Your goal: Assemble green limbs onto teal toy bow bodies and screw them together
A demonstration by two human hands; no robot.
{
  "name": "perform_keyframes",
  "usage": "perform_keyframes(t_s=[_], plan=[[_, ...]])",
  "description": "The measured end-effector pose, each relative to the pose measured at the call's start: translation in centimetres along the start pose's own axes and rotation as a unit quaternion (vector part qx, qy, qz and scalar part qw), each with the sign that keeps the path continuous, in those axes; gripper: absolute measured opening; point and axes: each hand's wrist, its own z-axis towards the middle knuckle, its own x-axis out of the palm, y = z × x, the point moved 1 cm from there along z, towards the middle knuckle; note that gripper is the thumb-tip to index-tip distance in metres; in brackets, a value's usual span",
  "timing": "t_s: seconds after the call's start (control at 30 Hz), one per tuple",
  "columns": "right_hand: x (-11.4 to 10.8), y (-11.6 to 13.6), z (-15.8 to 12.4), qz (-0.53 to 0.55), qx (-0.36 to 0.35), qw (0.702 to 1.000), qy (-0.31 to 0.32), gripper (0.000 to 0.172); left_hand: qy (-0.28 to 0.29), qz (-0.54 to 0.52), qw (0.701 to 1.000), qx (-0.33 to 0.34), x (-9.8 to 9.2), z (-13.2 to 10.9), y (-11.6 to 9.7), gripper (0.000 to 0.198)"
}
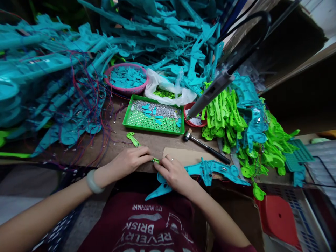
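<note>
My left hand point(131, 161) is closed in a pinch on a slim lime-green plastic part point(134, 140) that lies on the brown worktable point(157, 141) and runs up to the left. My right hand point(174, 173) is closed too, its fingertips meeting the same green part's near end. Under my right hand lies a long teal plastic shell point(210, 171) that reaches right along the table's front edge. A pale bangle sits on my left wrist.
A green tray point(136, 120) holds small screws and teal bits. Behind it are a pink basket point(126, 89) of teal pieces, a white bag, a red dish. A small hammer point(206, 147) and hanging electric screwdriver point(210, 94) are right. Teal and green part heaps surround.
</note>
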Motion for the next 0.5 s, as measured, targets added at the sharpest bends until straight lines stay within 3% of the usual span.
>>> perform_keyframes(t_s=[0.23,0.37,0.5], plan=[[0.30,0.18,-0.29,0.065,0.079,0.994,-0.039,0.024,0.007,0.076,0.996,0.039,0.41,-0.54,-0.19,0.036],[-0.03,-0.05,-0.37,0.010,0.073,0.997,-0.039,0.020,0.031,0.091,0.994,0.049,0.24,-0.33,-0.43,0.036],[-0.27,-0.74,-0.61,-0.002,0.052,0.998,-0.029,0.019,0.015,0.074,0.996,0.048,0.15,-0.37,-0.29,0.034]])
